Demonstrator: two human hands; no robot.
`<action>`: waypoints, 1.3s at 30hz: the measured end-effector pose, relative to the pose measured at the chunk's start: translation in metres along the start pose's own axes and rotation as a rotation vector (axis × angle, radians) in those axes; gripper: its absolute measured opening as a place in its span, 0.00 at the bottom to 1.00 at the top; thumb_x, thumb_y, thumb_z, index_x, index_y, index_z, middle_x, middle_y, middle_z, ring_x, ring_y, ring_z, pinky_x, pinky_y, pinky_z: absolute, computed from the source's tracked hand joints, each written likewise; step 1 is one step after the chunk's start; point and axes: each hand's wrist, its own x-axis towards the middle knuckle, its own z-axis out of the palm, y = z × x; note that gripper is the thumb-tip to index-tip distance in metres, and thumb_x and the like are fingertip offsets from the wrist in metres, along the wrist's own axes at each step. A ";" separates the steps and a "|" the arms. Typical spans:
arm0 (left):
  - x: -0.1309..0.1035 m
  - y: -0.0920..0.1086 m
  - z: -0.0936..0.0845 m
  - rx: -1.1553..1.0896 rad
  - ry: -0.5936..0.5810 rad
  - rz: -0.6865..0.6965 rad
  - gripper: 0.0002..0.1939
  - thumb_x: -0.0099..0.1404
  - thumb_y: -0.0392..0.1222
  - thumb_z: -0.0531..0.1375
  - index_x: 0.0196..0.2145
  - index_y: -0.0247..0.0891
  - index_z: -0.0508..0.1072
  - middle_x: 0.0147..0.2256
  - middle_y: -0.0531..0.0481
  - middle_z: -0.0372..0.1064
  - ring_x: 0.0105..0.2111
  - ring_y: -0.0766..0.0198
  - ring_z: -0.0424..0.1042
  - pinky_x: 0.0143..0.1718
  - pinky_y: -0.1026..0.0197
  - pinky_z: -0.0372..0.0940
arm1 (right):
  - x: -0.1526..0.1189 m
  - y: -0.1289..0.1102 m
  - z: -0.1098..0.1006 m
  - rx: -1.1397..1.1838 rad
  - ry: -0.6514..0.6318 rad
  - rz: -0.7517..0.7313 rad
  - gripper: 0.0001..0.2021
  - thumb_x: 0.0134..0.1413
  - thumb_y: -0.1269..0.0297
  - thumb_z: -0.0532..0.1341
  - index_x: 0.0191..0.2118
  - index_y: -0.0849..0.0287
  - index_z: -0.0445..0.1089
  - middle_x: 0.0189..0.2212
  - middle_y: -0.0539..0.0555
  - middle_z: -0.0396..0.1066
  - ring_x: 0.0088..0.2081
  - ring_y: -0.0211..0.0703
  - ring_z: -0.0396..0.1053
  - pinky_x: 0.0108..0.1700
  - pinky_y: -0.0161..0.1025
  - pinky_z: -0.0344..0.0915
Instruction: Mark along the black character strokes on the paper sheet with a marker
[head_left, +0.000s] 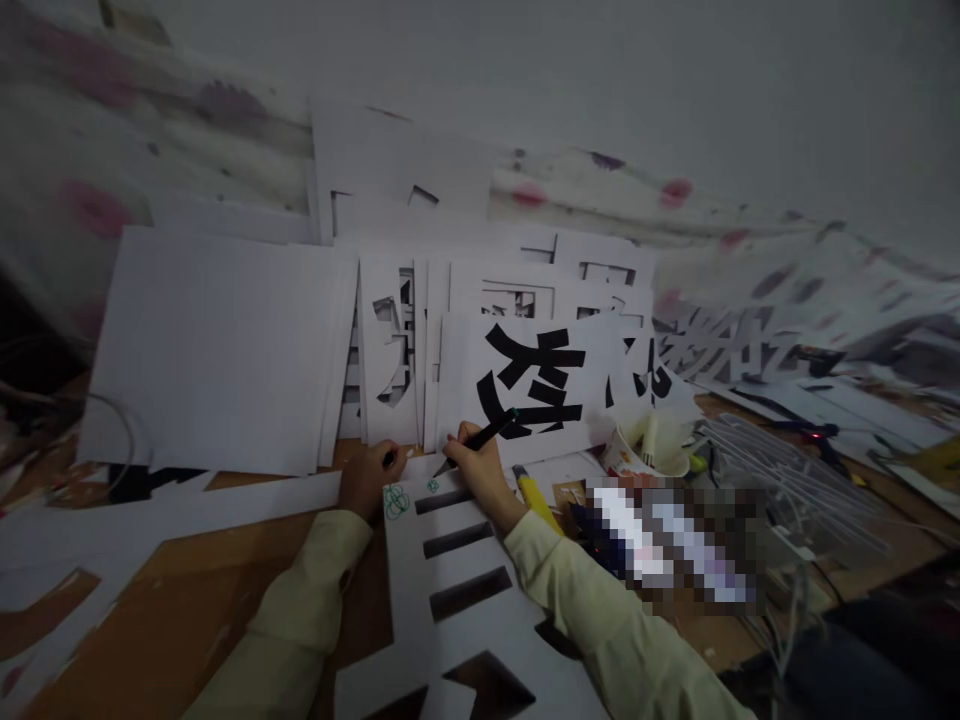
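Note:
A white board (465, 575) with several cut-out slots lies in front of me, green scribbles near its top left corner. My right hand (482, 472) is closed around a dark pen (491, 430), whose lower end is close to the board's top edge. Just left of that edge, my left hand (369, 478) has its fingers curled round a small dark thing (388, 459), too small to name. Behind the hands stands a white sheet (457, 360) printed with bold black characters.
White boards (217, 350) lean against the wall at the back left. On the right are a yellow cutter (536, 498), a paper cup (637, 455), clear plastic strips (787, 480) and cables. The brown tabletop (195, 600) shows at the left.

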 end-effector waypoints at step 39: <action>0.017 -0.012 0.015 0.000 -0.052 -0.010 0.14 0.63 0.48 0.52 0.30 0.39 0.73 0.31 0.48 0.76 0.32 0.60 0.72 0.32 0.63 0.59 | -0.005 0.007 0.001 -0.190 -0.060 0.047 0.10 0.39 0.70 0.58 0.18 0.55 0.53 0.16 0.42 0.48 0.21 0.34 0.50 0.35 0.39 0.63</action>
